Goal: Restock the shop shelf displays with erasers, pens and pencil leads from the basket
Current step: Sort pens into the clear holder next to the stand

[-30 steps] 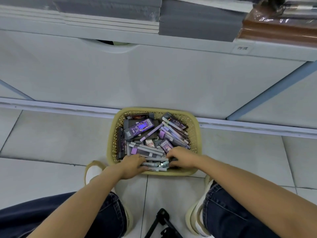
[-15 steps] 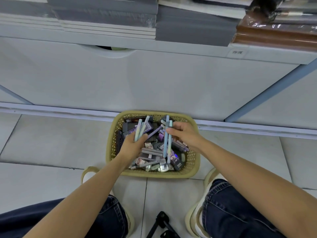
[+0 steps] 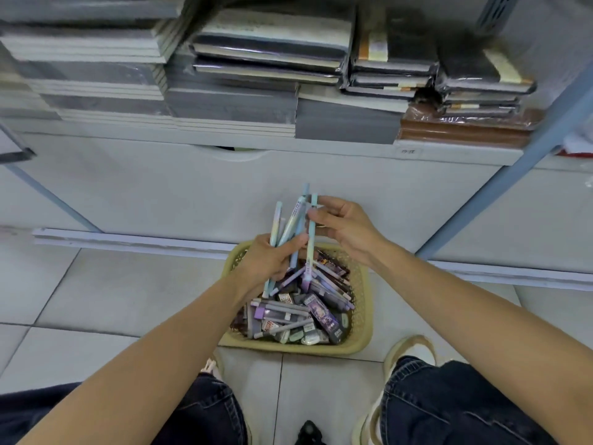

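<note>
A yellow plastic basket (image 3: 362, 343) stands on the tiled floor in front of the shelf unit, filled with grey and purple pens, dark lead packets and small erasers (image 3: 308, 337). Above it my left hand (image 3: 268, 263) grips a bunch of pale blue pens (image 3: 288, 224) that fan upward. My right hand (image 3: 345, 228) pinches one blue pen (image 3: 310, 252) near its top; that pen hangs nearly upright, its tip over the basket. Both hands are close together, above the basket's far half.
The white shelf edge (image 3: 288, 149) above the basket carries stacks of grey notebooks (image 3: 231, 104) and wrapped black and brown notebooks (image 3: 465, 123). A blue upright (image 3: 500, 187) slants at the right. My knees and shoes flank the basket.
Both hands have lifted out of the basket holding blue pens and risen toward the shelf. The view has tilted up, so the notebook stacks now show.
</note>
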Available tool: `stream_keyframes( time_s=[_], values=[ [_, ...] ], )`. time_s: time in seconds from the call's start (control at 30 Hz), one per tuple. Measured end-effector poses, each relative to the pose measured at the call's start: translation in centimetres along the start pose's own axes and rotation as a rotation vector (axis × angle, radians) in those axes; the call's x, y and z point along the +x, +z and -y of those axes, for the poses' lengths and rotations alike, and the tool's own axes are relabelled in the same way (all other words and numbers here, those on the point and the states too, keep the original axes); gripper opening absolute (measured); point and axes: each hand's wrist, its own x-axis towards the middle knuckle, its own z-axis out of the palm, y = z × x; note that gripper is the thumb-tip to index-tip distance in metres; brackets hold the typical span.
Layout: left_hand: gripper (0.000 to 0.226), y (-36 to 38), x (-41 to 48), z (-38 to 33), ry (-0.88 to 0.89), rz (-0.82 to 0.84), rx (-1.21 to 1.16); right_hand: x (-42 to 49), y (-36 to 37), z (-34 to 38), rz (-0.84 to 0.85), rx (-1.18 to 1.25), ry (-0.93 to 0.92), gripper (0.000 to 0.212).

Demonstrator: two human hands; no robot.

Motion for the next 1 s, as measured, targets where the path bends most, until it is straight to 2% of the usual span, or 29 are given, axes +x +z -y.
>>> stream_keyframes(
  time_s=[0.1, 0.23, 0.33, 0.47, 0.67, 0.73, 0.87, 1.0],
  values=[
    [0.054, 0.2, -1.5, -3.9, 0.069, 0.022, 0.028, -0.5, 1.0, 4.8, -0.012, 0.0, -0.111, 0.026],
    [0.046, 0.6, -3.9, -8.8, 0.234, -0.015, 0.076, -2.2, 2.7, 10.6, 0.044, -0.049, -0.239, 0.03],
    [0.054, 0.7, -5.6, -12.2, 0.331, -0.037, 0.112, -3.8, 3.9, 14.7, 0.056, -0.113, -0.329, 0.032],
    [0.057, 1.3, -7.7, -16.6, 0.41, -0.006, 0.161, -5.3, 5.1, 19.9, 0.042, -0.201, -0.433, 0.021],
    [0.061, 1.8, -9.1, -23.6, 0.58, 0.002, 0.131, -5.8, 6.0, 27.4, -0.053, -0.107, -0.608, 0.026],
    [0.049, 1.9, -9.5, -25.8, 0.663, -0.017, 0.111, -5.8, 6.2, 30.0, -0.077, -0.1, -0.691, 0.027],
    [0.012, 1.3, -9.6, -29.5, 0.777, -0.062, 0.117, -5.5, 6.6, 35.4, -0.142, -0.115, -0.879, 0.024],
    [0.015, 0.6, -8.7, -32.1, 0.82, -0.12, 0.083, -3.9, 6.5, 39.0, -0.247, -0.167, -1.0, 0.02]
  ],
)
